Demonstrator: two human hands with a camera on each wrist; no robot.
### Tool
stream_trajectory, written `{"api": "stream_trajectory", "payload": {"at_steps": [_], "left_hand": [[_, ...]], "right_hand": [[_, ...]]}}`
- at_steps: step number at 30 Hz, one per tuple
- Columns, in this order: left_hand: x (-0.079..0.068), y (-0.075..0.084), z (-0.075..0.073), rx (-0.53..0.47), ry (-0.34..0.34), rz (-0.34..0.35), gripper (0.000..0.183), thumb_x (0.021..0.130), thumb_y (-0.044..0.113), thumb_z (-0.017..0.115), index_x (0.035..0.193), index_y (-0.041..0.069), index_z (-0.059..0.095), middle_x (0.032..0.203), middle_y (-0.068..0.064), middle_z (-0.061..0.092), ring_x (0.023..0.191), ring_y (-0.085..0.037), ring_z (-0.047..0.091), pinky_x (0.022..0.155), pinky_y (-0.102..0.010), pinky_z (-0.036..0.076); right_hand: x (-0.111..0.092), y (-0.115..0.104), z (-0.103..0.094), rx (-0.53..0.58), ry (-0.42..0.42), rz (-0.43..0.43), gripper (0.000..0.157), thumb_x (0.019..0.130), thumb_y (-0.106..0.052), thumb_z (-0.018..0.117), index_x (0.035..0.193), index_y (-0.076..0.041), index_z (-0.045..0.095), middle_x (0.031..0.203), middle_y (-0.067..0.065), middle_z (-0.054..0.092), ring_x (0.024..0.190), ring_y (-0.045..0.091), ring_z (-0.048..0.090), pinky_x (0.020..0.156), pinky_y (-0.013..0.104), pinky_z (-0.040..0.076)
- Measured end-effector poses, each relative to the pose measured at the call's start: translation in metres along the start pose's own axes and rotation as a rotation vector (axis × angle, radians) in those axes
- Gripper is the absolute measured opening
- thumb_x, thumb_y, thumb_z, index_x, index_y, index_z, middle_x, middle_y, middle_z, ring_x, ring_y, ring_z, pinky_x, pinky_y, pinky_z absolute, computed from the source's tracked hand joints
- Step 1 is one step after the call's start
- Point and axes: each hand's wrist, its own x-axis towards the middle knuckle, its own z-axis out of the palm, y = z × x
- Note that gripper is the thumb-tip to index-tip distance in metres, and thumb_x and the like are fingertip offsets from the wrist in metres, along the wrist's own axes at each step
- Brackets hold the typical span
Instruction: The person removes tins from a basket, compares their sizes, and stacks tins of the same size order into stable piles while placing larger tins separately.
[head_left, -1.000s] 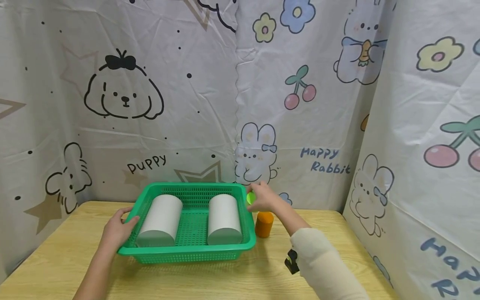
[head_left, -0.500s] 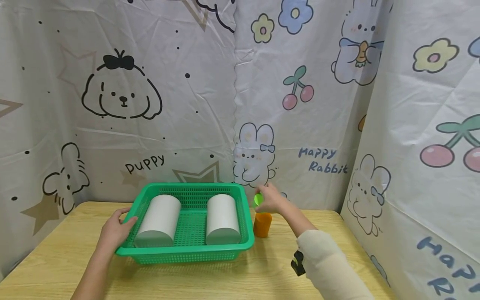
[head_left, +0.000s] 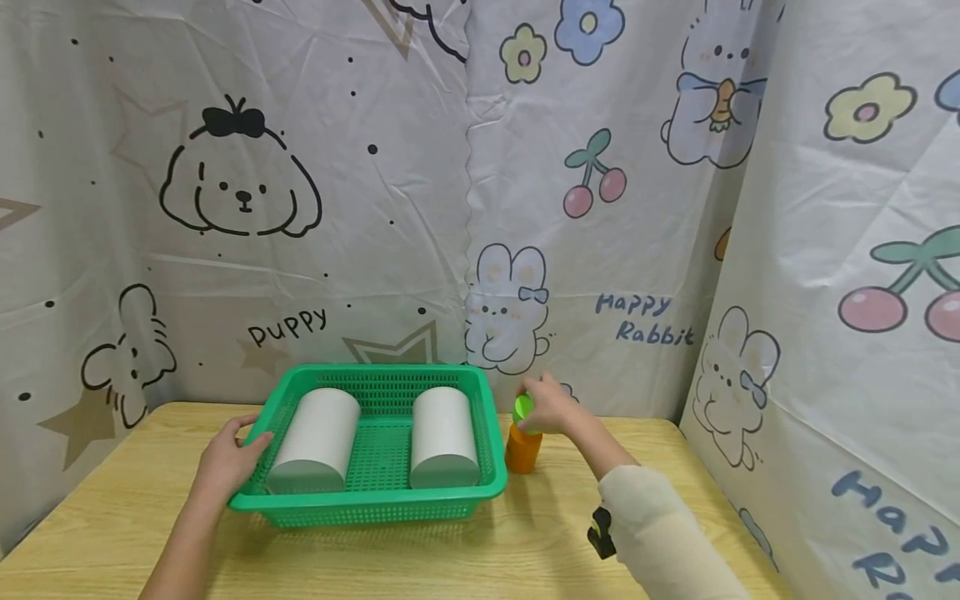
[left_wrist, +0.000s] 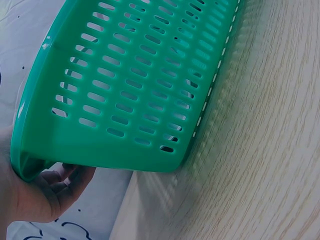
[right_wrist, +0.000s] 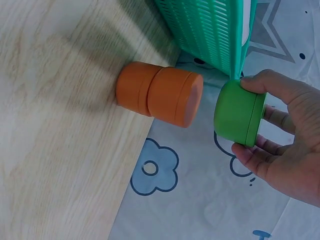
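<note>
Green cup (right_wrist: 237, 113) lowered over orange cups (right_wrist: 169, 96) right of basket (head_left: 367, 500): looks aligned, unseated; right fingers (right_wrist: 251, 160) pinching it, left fingers (left_wrist: 76, 187) gripping basket

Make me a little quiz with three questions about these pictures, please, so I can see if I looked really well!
1. How many white cylinders lie in the green basket?
2. True or false: the green block in the right hand is touching the orange stack.
3. What does the left hand grip?
a) the orange stack
b) a white cylinder
c) the green basket

Key:
1. Two.
2. False; the right wrist view shows a gap between them.
3. c
</note>
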Motion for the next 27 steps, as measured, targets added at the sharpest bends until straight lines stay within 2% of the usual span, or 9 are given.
{"api": "stream_trajectory", "payload": {"at_steps": [11,27], "left_hand": [[-0.002,0.002,-0.001,-0.013,-0.004,0.003,0.063,0.098,0.037,0.041,0.142,-0.006,0.027,0.116,-0.037,0.050,0.095,-0.039,0.056,0.065,-0.034,0.045],[-0.001,0.001,-0.001,-0.015,-0.006,-0.003,0.064,0.098,0.038,0.041,0.143,-0.005,0.026,0.116,-0.036,0.050,0.094,-0.038,0.056,0.064,-0.033,0.045]], "right_hand": [[-0.001,0.008,0.008,-0.007,-0.021,0.019,0.042,0.073,-0.012,0.075,0.112,-0.008,0.060,0.108,0.014,0.047,0.089,0.024,0.048,0.070,0.034,0.044],[0.001,0.014,0.019,-0.003,0.025,-0.009,0.045,0.071,-0.010,0.076,0.113,-0.005,0.061,0.107,0.016,0.048,0.088,0.023,0.048,0.069,0.034,0.045]]}}
